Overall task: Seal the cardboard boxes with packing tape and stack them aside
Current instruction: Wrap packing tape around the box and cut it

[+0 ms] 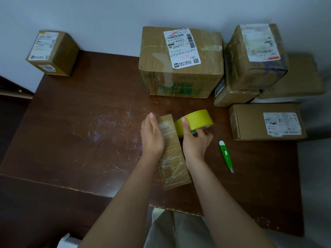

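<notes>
A long narrow cardboard box [172, 161] lies in the middle of the dark wooden table [80, 131], its top covered with clear tape. My left hand [152, 136] rests flat against the box's left side near the far end. My right hand [194, 138] grips a yellow roll of packing tape [197, 121], which stands on edge against the box's right side. A strip of yellow tape runs from the roll down to the box under my thumb.
A green utility knife [226, 156] lies right of my right hand. A large labelled box [180, 63] stands behind. Several boxes are piled at the right [254, 58], with a flat one [266, 122] in front. A small box [52, 52] sits at the far left corner.
</notes>
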`<state>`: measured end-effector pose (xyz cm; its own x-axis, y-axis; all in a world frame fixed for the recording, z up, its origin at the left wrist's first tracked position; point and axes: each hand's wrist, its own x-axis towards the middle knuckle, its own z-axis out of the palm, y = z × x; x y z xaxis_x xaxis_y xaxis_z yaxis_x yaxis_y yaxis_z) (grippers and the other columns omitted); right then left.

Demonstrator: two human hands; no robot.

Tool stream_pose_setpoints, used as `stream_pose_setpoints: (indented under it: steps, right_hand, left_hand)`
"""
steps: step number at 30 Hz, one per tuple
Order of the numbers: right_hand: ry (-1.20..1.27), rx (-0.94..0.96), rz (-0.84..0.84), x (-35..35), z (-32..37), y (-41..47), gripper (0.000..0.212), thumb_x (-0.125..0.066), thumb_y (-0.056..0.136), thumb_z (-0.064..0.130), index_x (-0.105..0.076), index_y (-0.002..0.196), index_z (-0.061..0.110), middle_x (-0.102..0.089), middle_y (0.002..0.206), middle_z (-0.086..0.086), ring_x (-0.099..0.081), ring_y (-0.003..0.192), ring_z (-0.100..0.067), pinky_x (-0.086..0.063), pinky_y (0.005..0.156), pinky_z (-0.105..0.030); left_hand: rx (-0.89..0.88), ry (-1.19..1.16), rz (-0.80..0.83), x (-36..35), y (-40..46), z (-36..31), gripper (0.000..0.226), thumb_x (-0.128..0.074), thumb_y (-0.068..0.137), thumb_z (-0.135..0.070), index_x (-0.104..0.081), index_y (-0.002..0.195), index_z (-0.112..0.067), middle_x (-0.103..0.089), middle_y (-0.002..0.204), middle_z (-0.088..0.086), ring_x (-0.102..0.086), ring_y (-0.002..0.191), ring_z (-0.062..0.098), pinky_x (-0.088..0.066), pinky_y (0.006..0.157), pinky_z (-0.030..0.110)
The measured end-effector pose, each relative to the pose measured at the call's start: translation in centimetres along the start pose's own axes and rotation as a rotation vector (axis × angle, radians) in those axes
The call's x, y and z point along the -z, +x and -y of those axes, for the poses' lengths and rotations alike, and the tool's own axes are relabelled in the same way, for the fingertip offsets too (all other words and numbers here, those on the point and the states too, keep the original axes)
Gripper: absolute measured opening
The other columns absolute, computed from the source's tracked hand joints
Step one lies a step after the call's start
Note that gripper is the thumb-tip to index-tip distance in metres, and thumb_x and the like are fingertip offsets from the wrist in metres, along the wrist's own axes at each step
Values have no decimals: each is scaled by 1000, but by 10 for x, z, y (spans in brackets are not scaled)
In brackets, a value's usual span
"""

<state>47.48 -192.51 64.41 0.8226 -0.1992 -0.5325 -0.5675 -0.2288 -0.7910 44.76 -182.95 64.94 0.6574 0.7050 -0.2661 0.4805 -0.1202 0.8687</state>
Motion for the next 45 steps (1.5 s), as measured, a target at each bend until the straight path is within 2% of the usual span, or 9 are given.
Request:
stream_pose_setpoints:
  steps: [3, 7, 12, 22, 27, 30, 34, 39, 45]
  right_hand:
    - [67, 14, 22, -2, -1, 0, 32, -69, 83, 58, -68, 84, 26, -43, 120, 0, -51, 116, -25, -44, 105, -45]
    - [72, 52, 27, -4, -6, 1, 27, -69, 85, 57, -69, 85, 30, -50, 119, 1, -54, 114, -23, -44, 105, -46]
    - [114, 88, 28, -9, -12, 2, 25, -70, 84, 57, -71, 78, 33, -65, 114, -4, -61, 106, -19, -48, 99, -46]
    - [177, 84, 45, -10, -13, -2, 39, -70, 80, 60, -75, 84, 22, -72, 102, -5, -66, 98, -19, -52, 92, -42]
    - [208, -65, 115, -1, -5, 0, 23, -73, 88, 43, -69, 85, 21, -72, 91, 0, -66, 83, -11, -49, 73, -30]
    - [213, -346, 328, 4, 10, 5, 44, -69, 84, 58, -66, 110, 23, -70, 109, -2, -65, 97, -16, -49, 71, -28]
    - [136, -276, 463, 5, 20, -4, 37, -59, 90, 61, -65, 118, 38, -68, 106, 7, -63, 94, -9, -47, 69, -24]
    - [46, -67, 488, -5, 15, -21, 52, -58, 93, 58, -49, 142, 43, -60, 122, 11, -55, 109, -10, -46, 103, -37]
    - [-14, -120, 517, -23, 15, -39, 87, -66, 62, 84, -55, 137, 42, -51, 141, 10, -47, 133, -21, -47, 103, -44]
  left_hand:
    - [-13, 192, -4, 3, 12, -11, 49, -25, 105, -43, -55, 94, -6, -59, 103, 17, -56, 99, 34, -44, 80, 43]
    - [46, 465, 18, -1, 26, -30, 66, -17, 104, -48, -61, 115, 0, -53, 125, 20, -51, 116, 39, -42, 97, 51]
    - [-71, 647, -37, -13, 14, -27, 59, -18, 105, -46, -61, 119, -8, -54, 123, 16, -57, 105, 40, -43, 79, 44]
    - [39, 808, -139, -25, 14, -36, 60, -31, 99, -52, -62, 117, -3, -47, 130, 17, -51, 109, 40, -42, 88, 47]
    - [47, 688, -17, -15, 17, -36, 65, -41, 90, -65, -60, 122, -12, -44, 136, 13, -46, 121, 37, -40, 96, 47]
    - [20, 573, 114, 0, 23, -28, 56, -54, 86, -64, -63, 111, -15, -43, 137, 14, -42, 126, 37, -40, 101, 45]
    - [20, 427, 160, 21, 23, -30, 42, -58, 89, -57, -57, 100, -17, -40, 130, 14, -38, 129, 39, -33, 109, 42]
    - [218, 343, 400, 63, -2, -31, 99, -73, 76, -58, -18, 150, -24, -16, 149, 10, -20, 142, 31, -29, 113, 41]
    - [375, 382, 510, 84, -31, -26, 131, -89, 69, -27, 11, 154, -29, -8, 151, 11, -23, 142, 31, -38, 105, 38]
